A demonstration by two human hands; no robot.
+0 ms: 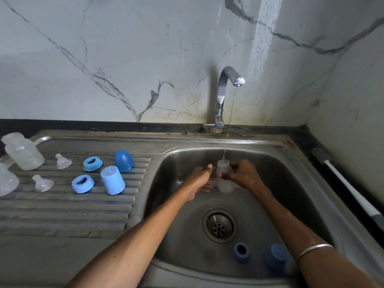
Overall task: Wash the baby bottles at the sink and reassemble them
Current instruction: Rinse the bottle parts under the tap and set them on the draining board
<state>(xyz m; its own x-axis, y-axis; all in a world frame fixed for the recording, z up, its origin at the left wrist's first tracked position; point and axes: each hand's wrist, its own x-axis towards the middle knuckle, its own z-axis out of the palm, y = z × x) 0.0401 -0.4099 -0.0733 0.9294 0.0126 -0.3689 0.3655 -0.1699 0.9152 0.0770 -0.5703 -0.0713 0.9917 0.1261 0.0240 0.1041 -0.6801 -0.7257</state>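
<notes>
A clear baby bottle (224, 179) stands upright in the sink basin (166, 204) under a thin stream from the tap (225, 88). My right hand (244, 173) grips its right side. My left hand (200, 176) holds its left side, fingers wrapped behind it. On the drainboard (62, 210) lie two more clear bottles (22, 151) (6, 180), two clear teats (62, 161) (42, 183), two blue collar rings (92, 163) (82, 183), a dark blue cap (124, 160) and a light blue cap (112, 180).
In the basin's near corner lie a blue ring (241, 252) and a blue cap (277, 255), close to the drain (220, 225). A bottle brush (340, 179) with a white handle lies on the dark counter right of the sink. A marble wall rises behind.
</notes>
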